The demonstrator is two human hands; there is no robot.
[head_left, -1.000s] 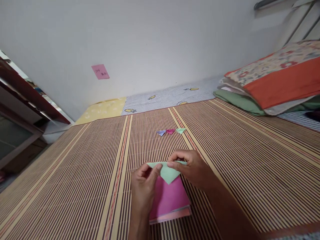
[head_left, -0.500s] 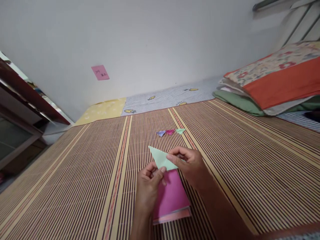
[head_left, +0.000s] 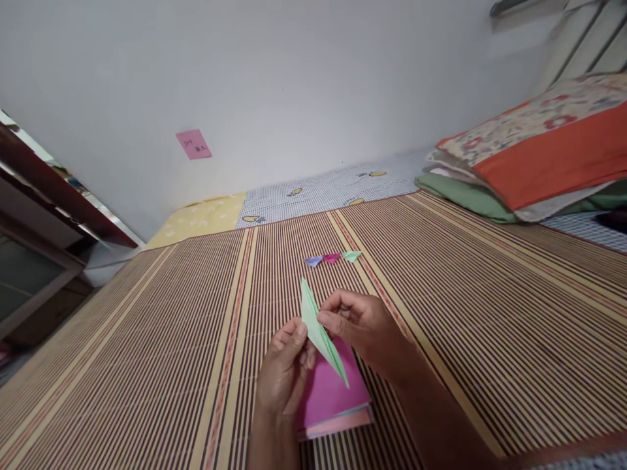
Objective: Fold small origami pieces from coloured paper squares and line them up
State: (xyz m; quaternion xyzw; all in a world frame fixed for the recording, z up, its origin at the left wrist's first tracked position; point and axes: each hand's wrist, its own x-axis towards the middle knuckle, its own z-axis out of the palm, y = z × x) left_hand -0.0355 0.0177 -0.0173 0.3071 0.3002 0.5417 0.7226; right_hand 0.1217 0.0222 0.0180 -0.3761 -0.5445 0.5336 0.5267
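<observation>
A folded piece of light green paper (head_left: 316,326) is held up edge-on, its folded layers showing along one side. My left hand (head_left: 287,356) pinches its left side between thumb and fingers. On the other side, my right hand (head_left: 357,323) has thumb and forefinger closed at the paper's layered edge. Underneath lies a stack of coloured paper (head_left: 337,391) with a magenta sheet on top, partly hidden by my left hand and the green paper. Farther off, small folded paper pieces stand in a row: a lavender one (head_left: 313,261), a magenta one (head_left: 332,258) and a green one (head_left: 351,256).
The striped mat (head_left: 171,339) spreads under everything. At the right back lies a pile of pillows (head_left: 548,156) in orange, floral and green. A pink note (head_left: 194,144) is stuck on the white wall (head_left: 294,85). Patterned bedding (head_left: 318,196) runs along the wall.
The green paper has turned from showing its flat triangular face to nearly edge-on, its lower tip now pointing down right. My right hand has shifted slightly left along it.
</observation>
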